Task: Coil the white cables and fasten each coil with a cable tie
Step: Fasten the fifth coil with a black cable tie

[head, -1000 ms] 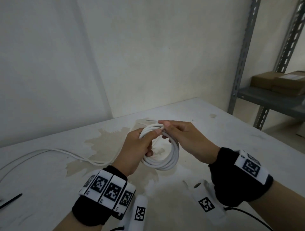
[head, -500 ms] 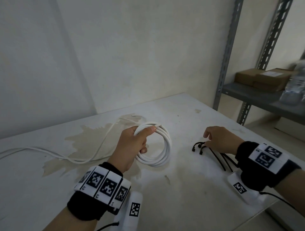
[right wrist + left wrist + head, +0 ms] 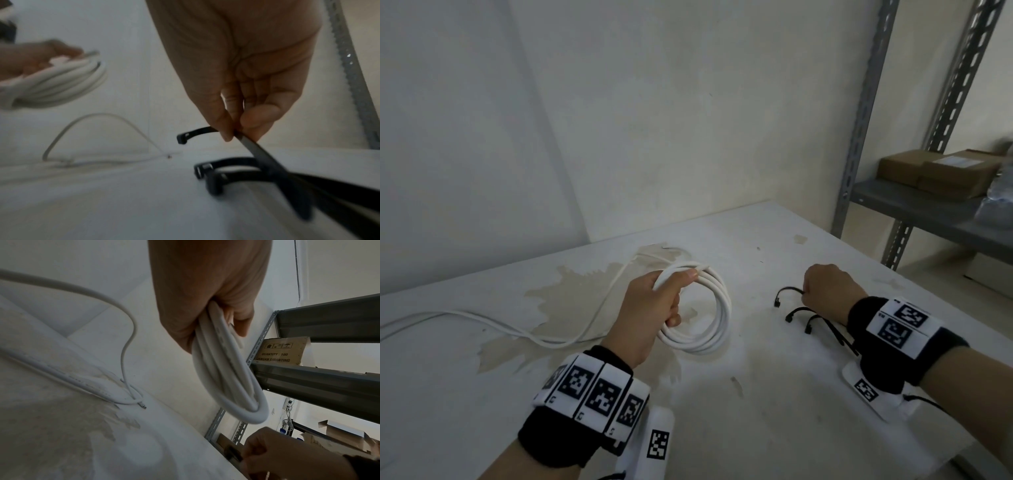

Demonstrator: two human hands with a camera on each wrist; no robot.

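Left hand (image 3: 654, 308) grips the white cable coil (image 3: 717, 322); right hand (image 3: 825, 294) pinches a black cable tie (image 3: 197, 132) near the bench's (image 3: 756, 428) right edge.

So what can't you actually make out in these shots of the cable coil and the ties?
- Far ends of the loose cables: cut off by the head view's left edge.
- Tails of the cable ties on the table: hidden under the right hand and wrist.
- Left hand grip on the coil: the palm covers that part of the loops.
- Coil in the right wrist view: blurred.
- Box label, left wrist view: partly hidden by the shelf frame.
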